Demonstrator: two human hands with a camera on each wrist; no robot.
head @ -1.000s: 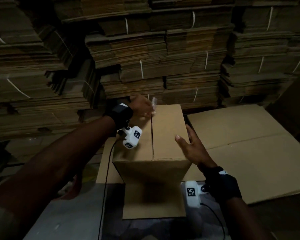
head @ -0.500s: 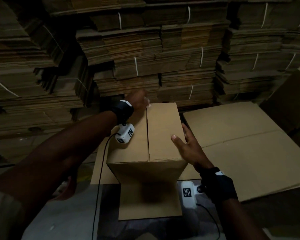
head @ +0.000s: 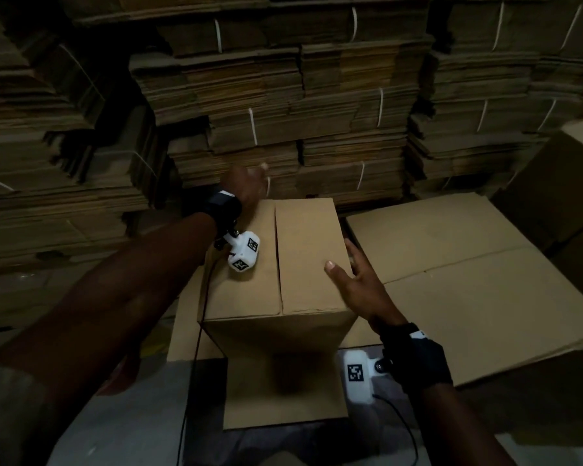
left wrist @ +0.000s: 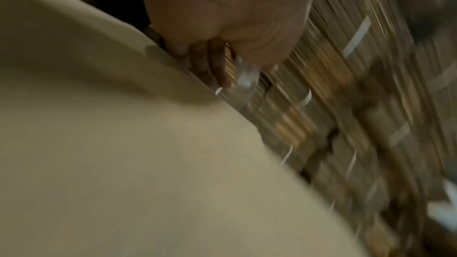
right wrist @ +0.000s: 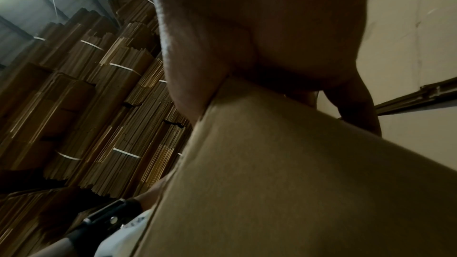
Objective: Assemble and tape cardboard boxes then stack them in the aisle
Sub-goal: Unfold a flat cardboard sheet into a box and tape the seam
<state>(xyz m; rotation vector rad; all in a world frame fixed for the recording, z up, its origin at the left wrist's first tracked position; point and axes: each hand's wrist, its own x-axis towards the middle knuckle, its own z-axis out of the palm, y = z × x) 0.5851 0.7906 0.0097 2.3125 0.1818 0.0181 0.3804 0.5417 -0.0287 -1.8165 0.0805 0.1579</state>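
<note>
**Box closed, tape end at its far edge**

The cardboard box (head: 283, 264) stands upright at the centre of the head view, its two top flaps folded shut and meeting in a seam that runs from 12 to 6 o'clock; it rests on flat cardboard sheets (head: 451, 264) spread toward 3 o'clock. The right hand (head: 357, 284) lies with straight, spread fingers against the box's top right edge, pressing rather than clasping. The left hand (head: 246, 183) is at the box's far edge, at 12 o'clock, its fingers curled; in the left wrist view they pinch a blurred strip of clear tape (left wrist: 245, 77) just beyond that edge. Strapped bundles of flattened cardboard (head: 317, 112) fill the background from 9 through 3 o'clock.
</note>
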